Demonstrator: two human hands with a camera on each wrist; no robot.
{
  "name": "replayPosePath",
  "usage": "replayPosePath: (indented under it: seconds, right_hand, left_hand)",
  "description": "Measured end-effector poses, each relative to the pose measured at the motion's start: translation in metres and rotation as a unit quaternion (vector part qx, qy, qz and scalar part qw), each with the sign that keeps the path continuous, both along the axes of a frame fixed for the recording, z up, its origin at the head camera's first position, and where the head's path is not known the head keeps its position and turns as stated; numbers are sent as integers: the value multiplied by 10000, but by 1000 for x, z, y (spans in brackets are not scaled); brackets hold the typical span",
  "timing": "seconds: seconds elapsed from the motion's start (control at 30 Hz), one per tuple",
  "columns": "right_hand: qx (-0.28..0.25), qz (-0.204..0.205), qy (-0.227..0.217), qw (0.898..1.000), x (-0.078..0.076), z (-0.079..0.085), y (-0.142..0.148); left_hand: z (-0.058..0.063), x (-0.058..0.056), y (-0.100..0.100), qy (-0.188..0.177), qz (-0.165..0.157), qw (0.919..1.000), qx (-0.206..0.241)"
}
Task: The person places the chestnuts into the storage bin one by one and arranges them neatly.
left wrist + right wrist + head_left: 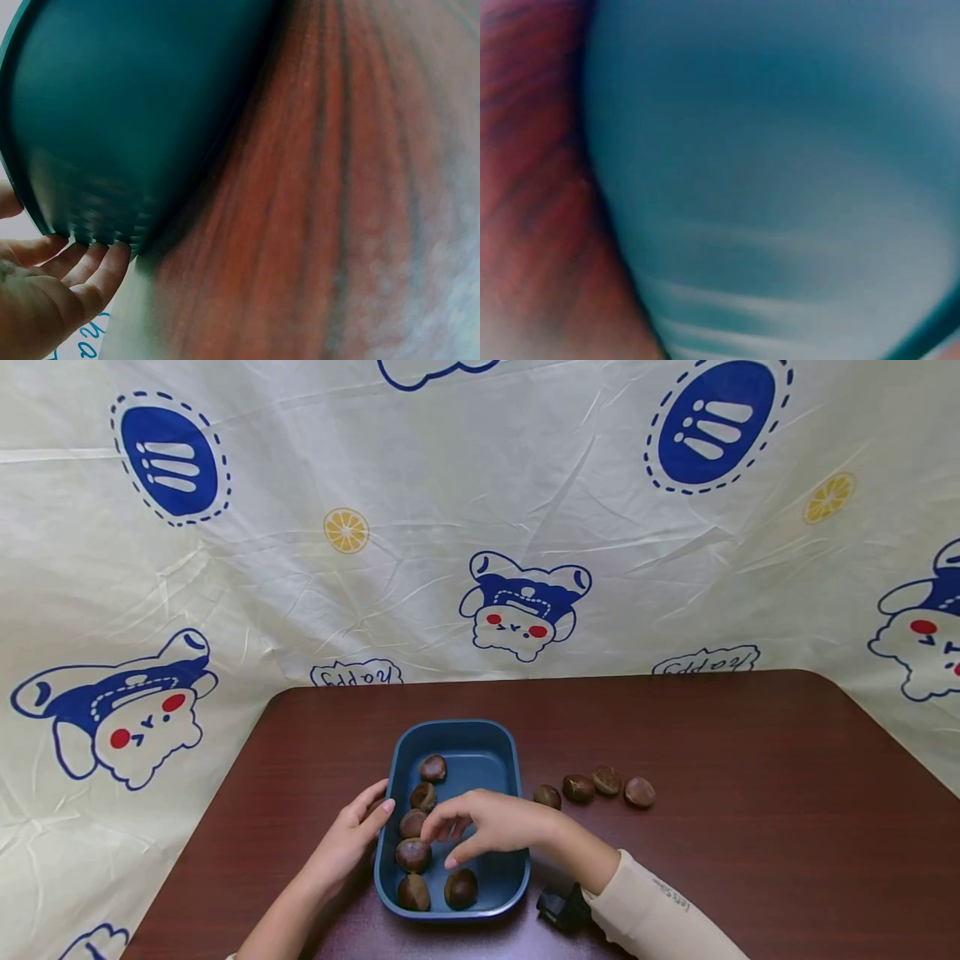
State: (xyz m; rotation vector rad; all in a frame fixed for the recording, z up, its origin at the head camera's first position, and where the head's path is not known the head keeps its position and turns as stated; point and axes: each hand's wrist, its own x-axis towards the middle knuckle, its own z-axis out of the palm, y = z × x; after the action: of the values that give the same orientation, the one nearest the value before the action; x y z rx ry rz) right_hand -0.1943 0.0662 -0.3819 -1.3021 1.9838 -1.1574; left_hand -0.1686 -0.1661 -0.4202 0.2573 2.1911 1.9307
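Observation:
A blue rectangular tray (480,739) stands on the table. My left hand (347,842) holds its left side, thumb at the rim; in the left wrist view, the fingertips (112,259) touch the outer wall. Inside the tray, several chestnuts (413,855) form a column along the left wall, and another chestnut (461,889) lies near the front. Over the middle of the tray hovers my right hand (495,822), thumb and fingers apart, with nothing visible between them. The right wrist view is blurred and shows mainly the tray wall (742,150), no fingers.
To the right of the tray, several more chestnuts (578,788) lie in a loose row on the dark reddish-brown table (750,827). A black wrist device (564,908) sits under the right sleeve. A printed white cloth (420,602) hangs behind the table.

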Motion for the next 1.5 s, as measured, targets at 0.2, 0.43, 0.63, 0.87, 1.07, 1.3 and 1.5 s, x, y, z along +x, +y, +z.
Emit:
replayPosePath:
  seconds: [0.2,0.43,0.63,0.87,1.07,1.3,1.5]
  right_hand:
    - [-753,-639,-482,9939,-4,12,13]
    - [-1019,-1359,-282,9851,-8,21,39]
    - [-1242,-2148,-163,9686,-7,25,69]
    - [-1321,-2943,124,9465,-6,24,112]
    - [-962,-3422,417,9338,-2,13,151]
    - [-643,-3752,483,9234,1,0,187]
    - [-346,-3863,400,9209,-3,-10,212]
  left_hand:
    - [0,0,0,-29,-25,10000,46]
    - [0,0,-1,-30,-40,10000,48]
    - [0,0,-1,-60,65,9999,94]
    - [0,-1,-1,-91,4,9999,45]
    - [-1,-1,-1,-75,-27,9999,65]
    - [-2,-2,-2,-43,-47,10000,34]
    - [-2,-1,-2,-56,-44,10000,39]
